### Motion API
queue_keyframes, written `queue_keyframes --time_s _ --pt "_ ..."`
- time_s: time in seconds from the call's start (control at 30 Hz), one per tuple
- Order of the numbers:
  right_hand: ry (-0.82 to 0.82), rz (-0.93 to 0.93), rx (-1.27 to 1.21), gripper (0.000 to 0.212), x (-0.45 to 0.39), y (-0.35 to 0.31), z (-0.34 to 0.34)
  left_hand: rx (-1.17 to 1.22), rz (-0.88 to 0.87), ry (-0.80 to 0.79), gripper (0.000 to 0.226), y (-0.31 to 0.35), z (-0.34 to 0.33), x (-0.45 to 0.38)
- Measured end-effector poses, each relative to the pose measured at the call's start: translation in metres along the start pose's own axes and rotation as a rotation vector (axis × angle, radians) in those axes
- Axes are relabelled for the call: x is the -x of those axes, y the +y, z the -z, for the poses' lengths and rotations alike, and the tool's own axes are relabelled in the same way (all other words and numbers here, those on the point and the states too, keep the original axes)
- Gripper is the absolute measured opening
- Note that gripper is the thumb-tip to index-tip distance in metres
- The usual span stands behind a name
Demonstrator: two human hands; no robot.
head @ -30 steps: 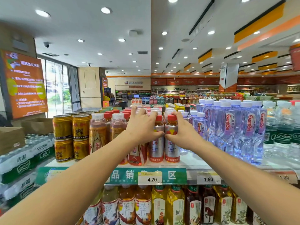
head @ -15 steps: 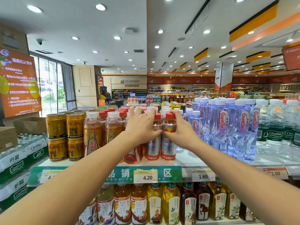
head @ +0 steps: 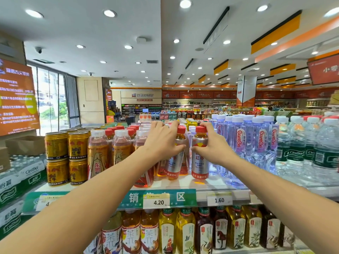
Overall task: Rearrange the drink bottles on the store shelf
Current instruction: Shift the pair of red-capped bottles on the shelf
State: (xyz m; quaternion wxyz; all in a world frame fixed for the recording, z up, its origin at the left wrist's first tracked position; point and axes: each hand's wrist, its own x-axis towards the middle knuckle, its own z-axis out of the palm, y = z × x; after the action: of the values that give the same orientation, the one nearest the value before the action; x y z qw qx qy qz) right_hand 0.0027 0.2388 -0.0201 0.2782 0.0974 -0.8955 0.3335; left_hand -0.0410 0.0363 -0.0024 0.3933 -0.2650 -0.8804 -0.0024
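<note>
Near the front edge of the shelf (head: 211, 186), two red-capped silver bottles are clamped, one (head: 177, 158) by the left hand (head: 161, 142) and the other (head: 200, 160) by the right hand (head: 213, 145), so straightening appears underway, and careful sliding into line is judged needed next.
</note>
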Motion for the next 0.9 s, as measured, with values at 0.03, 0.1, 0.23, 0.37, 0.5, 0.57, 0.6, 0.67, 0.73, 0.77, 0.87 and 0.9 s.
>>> queue_keyframes --time_s 0.03,0.1,0.23,0.37,0.5,0.57,0.6,0.67,0.73,0.77,0.87,0.9 --pt "-0.001 -0.01 -0.008 0.074 0.001 0.001 0.004 0.018 -0.002 0.005 0.076 0.004 0.001 -0.002" --pt "0.001 -0.024 -0.017 0.073 0.002 0.003 0.012 0.062 -0.005 0.023 0.071 0.013 0.001 -0.007" --pt "0.021 -0.048 0.002 0.076 0.006 0.007 0.023 0.198 0.03 -0.015 0.064 0.031 -0.001 -0.015" --pt "0.026 -0.051 0.04 0.074 0.007 0.01 0.025 0.392 0.098 -0.079 0.067 0.04 -0.009 -0.022" --pt "0.04 -0.082 0.049 0.075 0.003 0.014 0.017 0.473 0.113 -0.114 0.069 0.045 -0.018 -0.025" --pt "0.05 -0.108 0.07 0.077 0.001 0.016 0.011 0.516 0.139 -0.125 0.063 0.045 -0.023 -0.026" --pt "0.056 -0.122 0.084 0.077 0.0 0.017 0.008 0.534 0.149 -0.13 0.058 0.044 -0.026 -0.027" --pt "0.064 -0.15 0.109 0.075 -0.001 0.018 0.004 0.56 0.163 -0.132 0.052 0.045 -0.029 -0.027" --pt "0.057 -0.172 0.13 0.077 0.0 0.018 0.0 0.575 0.17 -0.127 0.05 0.047 -0.032 -0.026" --pt "0.051 -0.176 0.146 0.078 0.001 0.018 -0.002 0.576 0.168 -0.122 0.05 0.048 -0.033 -0.026" --pt "0.044 -0.178 0.194 0.077 0.004 0.018 -0.006 0.573 0.16 -0.109 0.052 0.054 -0.036 -0.026" --pt "0.046 -0.184 0.203 0.077 0.004 0.018 -0.006 0.568 0.159 -0.113 0.052 0.057 -0.036 -0.026"
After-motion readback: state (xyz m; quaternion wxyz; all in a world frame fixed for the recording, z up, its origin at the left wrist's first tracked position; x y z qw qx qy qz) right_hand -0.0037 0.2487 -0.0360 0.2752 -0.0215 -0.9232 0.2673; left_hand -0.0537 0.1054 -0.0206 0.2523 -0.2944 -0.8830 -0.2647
